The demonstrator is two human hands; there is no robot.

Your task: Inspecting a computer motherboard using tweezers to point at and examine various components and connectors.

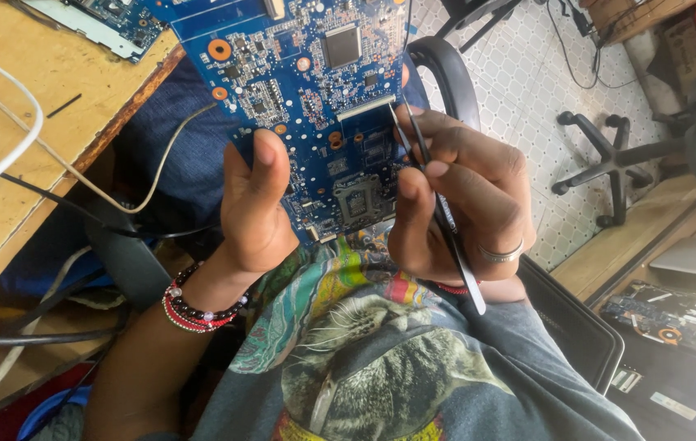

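Bare forearms, no sleeves reaching the wrists. On the left wrist, stacked bead bracelets: red strands, dark round beads, a few clear ones between. On the right hand, a plain silver ring round one of the fingers; at that wrist, a thin red band only partly seen. Across the chest, a grey T-shirt with a big multicoloured print: a tabby cat's face with long white whiskers, ringed by green, yellow, red and teal swirls. Left hand without rings on the side shown.
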